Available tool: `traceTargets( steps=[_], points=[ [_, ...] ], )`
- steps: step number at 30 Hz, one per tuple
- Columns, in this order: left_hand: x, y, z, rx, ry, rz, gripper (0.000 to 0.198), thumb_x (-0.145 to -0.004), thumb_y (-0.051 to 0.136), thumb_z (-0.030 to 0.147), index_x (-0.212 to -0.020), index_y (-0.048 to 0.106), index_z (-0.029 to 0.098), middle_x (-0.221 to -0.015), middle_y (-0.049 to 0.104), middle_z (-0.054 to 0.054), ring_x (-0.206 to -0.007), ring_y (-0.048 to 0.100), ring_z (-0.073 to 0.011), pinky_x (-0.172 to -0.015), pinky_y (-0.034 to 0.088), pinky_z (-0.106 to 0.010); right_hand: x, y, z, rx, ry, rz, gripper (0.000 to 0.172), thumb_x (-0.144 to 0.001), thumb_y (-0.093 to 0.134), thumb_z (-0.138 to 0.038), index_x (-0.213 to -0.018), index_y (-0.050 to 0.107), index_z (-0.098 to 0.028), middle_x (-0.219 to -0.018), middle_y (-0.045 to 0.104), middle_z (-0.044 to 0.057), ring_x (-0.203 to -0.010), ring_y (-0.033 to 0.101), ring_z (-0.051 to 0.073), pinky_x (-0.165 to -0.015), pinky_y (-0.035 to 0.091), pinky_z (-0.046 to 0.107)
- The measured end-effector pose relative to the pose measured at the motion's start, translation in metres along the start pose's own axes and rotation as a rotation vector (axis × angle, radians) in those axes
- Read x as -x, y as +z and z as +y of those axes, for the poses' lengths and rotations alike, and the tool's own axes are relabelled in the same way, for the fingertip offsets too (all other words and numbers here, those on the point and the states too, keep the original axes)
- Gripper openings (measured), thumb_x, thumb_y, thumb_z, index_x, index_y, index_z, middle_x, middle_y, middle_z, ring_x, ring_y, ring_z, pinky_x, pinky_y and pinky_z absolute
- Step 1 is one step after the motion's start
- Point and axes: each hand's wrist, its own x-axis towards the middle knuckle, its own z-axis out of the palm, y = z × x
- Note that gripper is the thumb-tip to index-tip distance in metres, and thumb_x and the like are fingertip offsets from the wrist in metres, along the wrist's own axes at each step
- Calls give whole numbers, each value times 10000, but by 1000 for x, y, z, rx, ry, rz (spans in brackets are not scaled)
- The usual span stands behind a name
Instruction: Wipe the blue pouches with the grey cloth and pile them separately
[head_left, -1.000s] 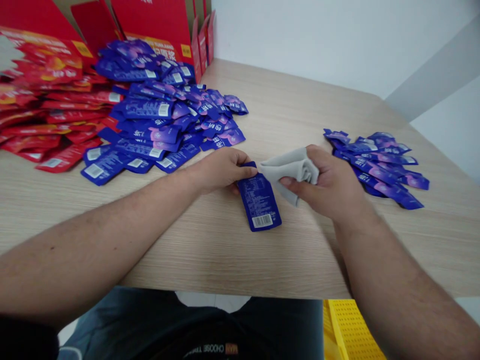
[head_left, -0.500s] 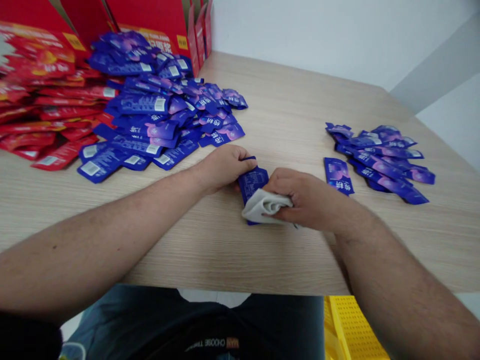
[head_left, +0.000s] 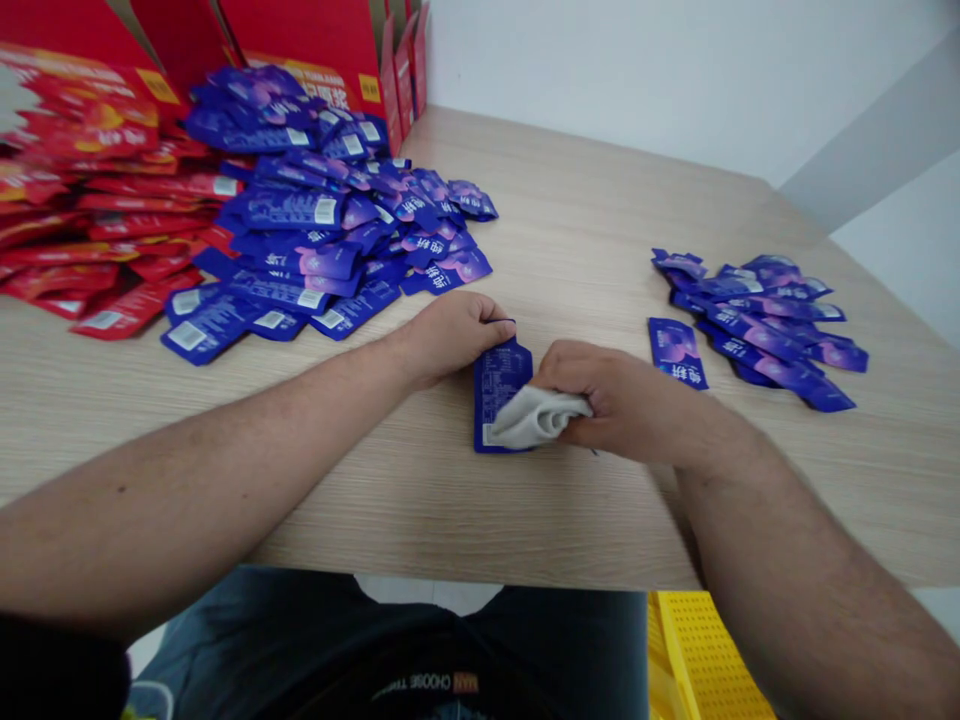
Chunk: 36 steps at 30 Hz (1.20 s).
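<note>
Between my hands a dark blue pouch [head_left: 496, 380] lies on the wooden table, its printed back with small white text facing up. My left hand [head_left: 457, 335] pinches the pouch's narrow top end between thumb and fingers. A folded whitish cloth [head_left: 536, 415] is bunched in my right hand [head_left: 600, 395], which presses it against the pouch's lower right part and covers some of the print. To the right of that hand lies a single blue pouch [head_left: 677, 352], beside a small pile of blue pouches [head_left: 772, 325].
A large heap of blue pouches [head_left: 322, 220] spreads at the back left, against a heap of red pouches [head_left: 112, 215]. Red cartons [head_left: 307, 35] stand behind them. A white wall [head_left: 600, 80] borders the table [head_left: 450, 520]. Below its front edge sits a yellow perforated crate [head_left: 712, 660].
The cloth in my right hand has shifted slightly right across the pouch, uncovering more of its lower left corner and a white label. My left hand keeps its pinch on the top end.
</note>
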Motion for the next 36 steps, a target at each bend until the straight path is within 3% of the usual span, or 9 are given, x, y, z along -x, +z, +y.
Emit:
traceTargets(
  steps=[4, 6, 10, 14, 21, 26, 30, 33, 36],
  points=[
    [0, 1, 1, -9, 22, -21, 125, -812, 684, 249, -724, 727, 172, -643, 671, 12, -577, 533, -113, -562, 367, -257, -7, 11, 10, 205, 114, 425, 259, -788, 698, -133, -1034, 749, -195, -918, 658, 67, -923, 608, 241, -811, 487, 357],
    [1, 0, 3, -20, 19, -9, 125, -812, 681, 244, -722, 726, 170, -646, 672, 11, -582, 539, -113, -572, 377, -258, -10, 18, 11, 166, 72, 392, 287, -769, 698, -113, -1041, 745, -191, -935, 649, 68, -921, 612, 232, -808, 496, 348],
    [3, -1, 4, -72, 22, -3, 130, -805, 698, 255, -712, 717, 166, -648, 671, 6, -589, 546, -116, -582, 386, -263, -6, 17, 2, -71, -75, 62, 297, -767, 711, -88, -1030, 740, -224, -985, 644, 33, -899, 632, 176, -788, 509, 294],
    [2, 0, 1, 40, 1, 4, 135, -818, 677, 271, -738, 711, 168, -652, 667, 5, -582, 542, -116, -574, 398, -259, 0, 3, -5, -161, -63, -181, 271, -788, 706, -76, -1009, 739, -229, -976, 673, 7, -878, 643, 151, -785, 499, 270],
    [1, 0, 1, 32, 15, -3, 133, -813, 684, 262, -714, 709, 177, -651, 670, 12, -585, 536, -111, -578, 403, -252, -11, 13, 7, 199, 167, 369, 202, -788, 707, -156, -983, 742, -196, -893, 660, 59, -904, 606, 240, -801, 476, 356],
    [3, -2, 4, -62, 18, -13, 111, -796, 704, 241, -702, 708, 182, -638, 670, 10, -576, 542, -115, -563, 392, -252, -10, 22, -4, -40, -38, 52, 281, -759, 708, -92, -1007, 744, -219, -974, 663, 43, -923, 626, 198, -803, 500, 316],
    [1, 0, -3, 98, -15, -1, 129, -816, 682, 271, -736, 701, 171, -644, 653, 7, -564, 531, -112, -543, 385, -248, -3, 11, -12, -199, -99, -152, 235, -792, 715, -97, -986, 745, -225, -944, 673, 9, -861, 636, 149, -778, 502, 274],
    [-1, 0, -9, 194, -30, -2, 146, -828, 665, 293, -753, 687, 170, -653, 647, 6, -574, 543, -118, -544, 399, -249, 1, -2, -6, -194, -16, -10, 83, -833, 735, -237, -913, 723, -218, -860, 669, 2, -772, 628, 146, -696, 496, 267],
    [-3, -3, -10, 177, 23, 36, 157, -850, 646, 310, -775, 674, 175, -678, 654, 8, -600, 562, -125, -563, 414, -250, 4, -14, 6, -81, 188, 257, 142, -824, 725, -352, -878, 707, -221, -817, 670, 11, -690, 616, 157, -613, 477, 280]
  ],
)
